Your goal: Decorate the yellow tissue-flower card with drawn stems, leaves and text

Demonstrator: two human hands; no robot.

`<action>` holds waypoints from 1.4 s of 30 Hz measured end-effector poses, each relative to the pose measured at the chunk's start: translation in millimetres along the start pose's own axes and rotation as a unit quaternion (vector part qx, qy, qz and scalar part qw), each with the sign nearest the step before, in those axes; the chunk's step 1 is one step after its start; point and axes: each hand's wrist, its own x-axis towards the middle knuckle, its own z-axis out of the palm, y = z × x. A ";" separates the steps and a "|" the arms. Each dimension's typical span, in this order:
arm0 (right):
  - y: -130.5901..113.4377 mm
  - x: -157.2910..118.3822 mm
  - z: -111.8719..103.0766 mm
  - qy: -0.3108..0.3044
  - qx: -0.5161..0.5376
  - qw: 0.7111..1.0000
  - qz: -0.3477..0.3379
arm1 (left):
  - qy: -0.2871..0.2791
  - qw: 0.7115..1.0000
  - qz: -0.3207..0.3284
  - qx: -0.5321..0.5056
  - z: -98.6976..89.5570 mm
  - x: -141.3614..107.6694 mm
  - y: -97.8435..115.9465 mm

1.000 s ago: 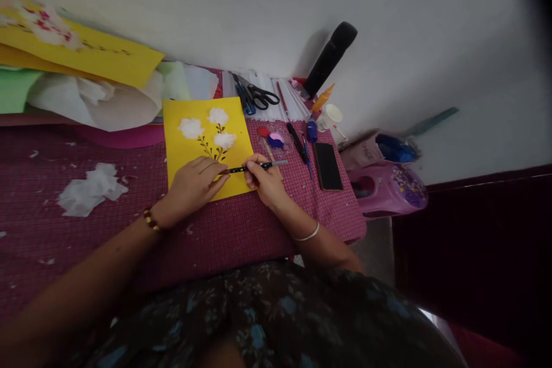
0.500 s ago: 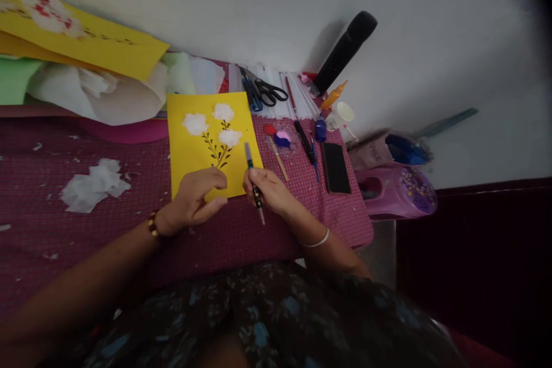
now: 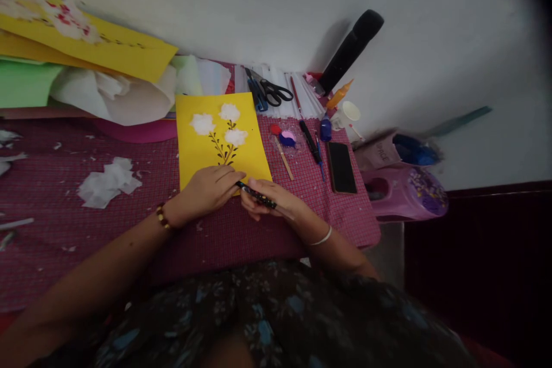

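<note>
My right hand (image 3: 273, 198) is closed around a slim dark pen (image 3: 259, 194) with a speckled barrel and a clear, pale end pointing toward my wrist. My left hand (image 3: 211, 187) meets it from the other side, its fingers closed over the pen's far end, which they hide. Under and behind both hands lies a yellow sheet (image 3: 254, 155). It bears three white fluffy blossoms (image 3: 235, 137) and brown stems with dark leaves (image 3: 223, 152); the lower part is covered by my left hand.
Right of the sheet are a wooden stick (image 3: 283, 158), paint blobs (image 3: 287, 138), a black marker (image 3: 310, 141), a phone (image 3: 342, 167) and a blue bottle (image 3: 325, 129). Scissors (image 3: 273, 92) lie behind. Crumpled white tissue (image 3: 110, 183) sits left; another yellow sheet (image 3: 142, 52) leans at the wall.
The pen has swung from nearly upright to slanting toward my left hand. My left hand, apart from it before, has closed over its far end. The view has shifted slightly left.
</note>
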 end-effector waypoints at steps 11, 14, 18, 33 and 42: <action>1.7 9.2 3.2 0.260 -0.084 0.958 -0.085 | -0.086 0.988 -0.127 0.007 7.4 -3.3 -1.7; -0.6 10.4 4.6 0.293 -0.052 0.947 -0.119 | -0.112 0.986 -0.123 -0.016 8.5 -2.0 1.6; 0.1 11.7 2.5 0.367 -0.013 0.919 -0.143 | -0.106 0.986 -0.131 -0.003 5.0 -1.0 1.9; -3.9 7.6 7.6 0.262 0.078 0.960 -0.059 | -0.097 0.989 -0.111 0.014 4.5 1.1 9.9; -13.0 5.6 18.6 0.272 0.087 0.957 -0.052 | -0.103 0.991 -0.084 0.034 -8.6 11.3 15.1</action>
